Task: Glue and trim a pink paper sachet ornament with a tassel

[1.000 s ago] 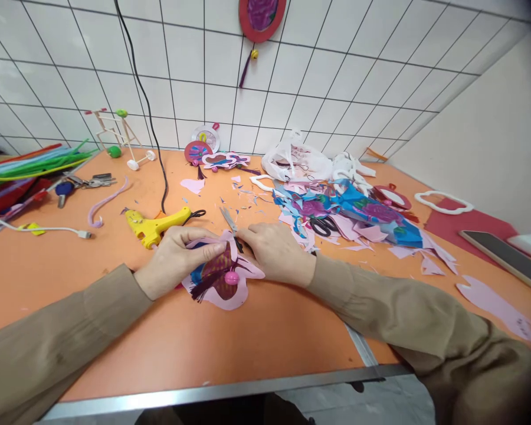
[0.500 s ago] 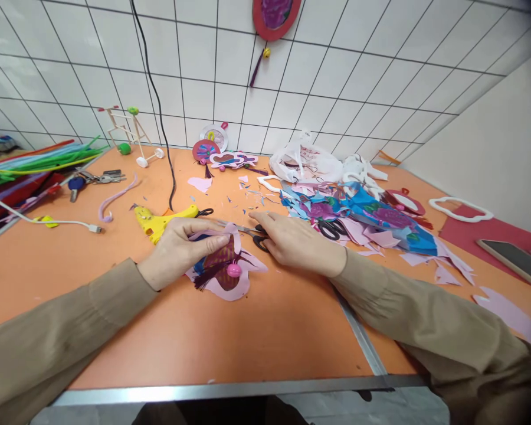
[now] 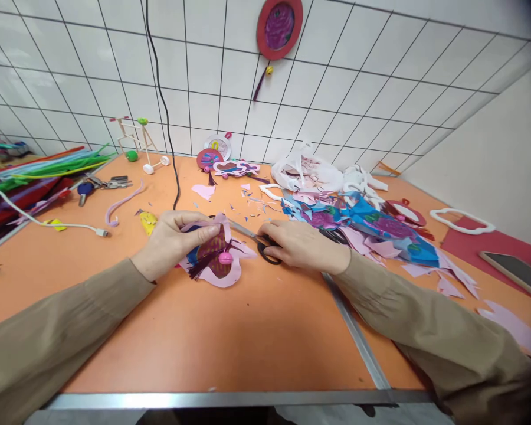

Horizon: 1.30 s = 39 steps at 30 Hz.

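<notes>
Pinched in my left hand (image 3: 172,242) is a pink paper butterfly ornament (image 3: 230,277) with a dark patterned middle. A pink bell (image 3: 225,258) and a dark purple tassel (image 3: 202,264) lie across its front. My right hand (image 3: 303,245) is closed on black-handled scissors (image 3: 269,252), whose blades point left to the butterfly's upper edge. Whether the blades touch the paper I cannot tell. Behind my left hand a yellow glue gun (image 3: 148,222) is mostly hidden.
Blue and pink paper scraps (image 3: 371,227) pile up at the right beside a white plastic bag (image 3: 307,171). Finished-looking ornaments (image 3: 236,169) lie by the tiled wall. Keys (image 3: 110,183), a white cable (image 3: 48,221) and pipe cleaners (image 3: 48,165) are at the left; a phone (image 3: 517,271) lies far right.
My right hand has lifted the scissors slightly and closed round their handles, with the blades now showing more clearly. The butterfly has shifted a little to the left. The camera view has tilted up.
</notes>
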Each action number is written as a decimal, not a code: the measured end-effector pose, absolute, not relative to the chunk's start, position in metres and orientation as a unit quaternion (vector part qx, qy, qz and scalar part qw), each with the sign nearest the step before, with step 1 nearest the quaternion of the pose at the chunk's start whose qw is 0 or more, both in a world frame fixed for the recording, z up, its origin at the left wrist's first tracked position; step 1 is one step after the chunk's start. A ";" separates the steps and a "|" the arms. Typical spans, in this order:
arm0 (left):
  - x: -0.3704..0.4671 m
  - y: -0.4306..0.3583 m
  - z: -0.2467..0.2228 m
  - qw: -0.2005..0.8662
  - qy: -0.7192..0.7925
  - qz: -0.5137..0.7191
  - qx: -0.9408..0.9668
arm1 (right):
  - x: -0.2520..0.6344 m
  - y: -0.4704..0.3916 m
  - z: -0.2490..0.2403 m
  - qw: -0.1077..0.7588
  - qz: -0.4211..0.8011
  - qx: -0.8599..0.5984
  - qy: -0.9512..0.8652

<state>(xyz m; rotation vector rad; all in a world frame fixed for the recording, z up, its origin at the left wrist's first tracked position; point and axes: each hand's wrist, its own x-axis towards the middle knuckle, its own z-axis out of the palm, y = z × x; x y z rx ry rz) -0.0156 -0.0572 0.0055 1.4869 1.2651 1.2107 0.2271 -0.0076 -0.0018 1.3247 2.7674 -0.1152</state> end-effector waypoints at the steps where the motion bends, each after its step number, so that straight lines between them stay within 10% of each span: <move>1: -0.016 -0.057 0.006 0.410 0.503 0.482 0.589 | 0.228 -0.007 -0.002 0.012 -0.048 0.422 0.905; 9: -0.025 -0.053 0.004 0.418 0.493 0.476 0.596 | 0.229 0.002 -0.016 -0.151 -0.568 0.311 0.747; 14: -0.029 -0.053 0.008 0.412 0.504 0.472 0.594 | 0.225 -0.002 -0.020 -0.174 -0.663 0.303 0.662; 39: -0.046 -0.054 0.021 0.335 0.513 0.493 0.617 | 0.238 -0.010 0.008 -0.224 -0.294 0.201 0.907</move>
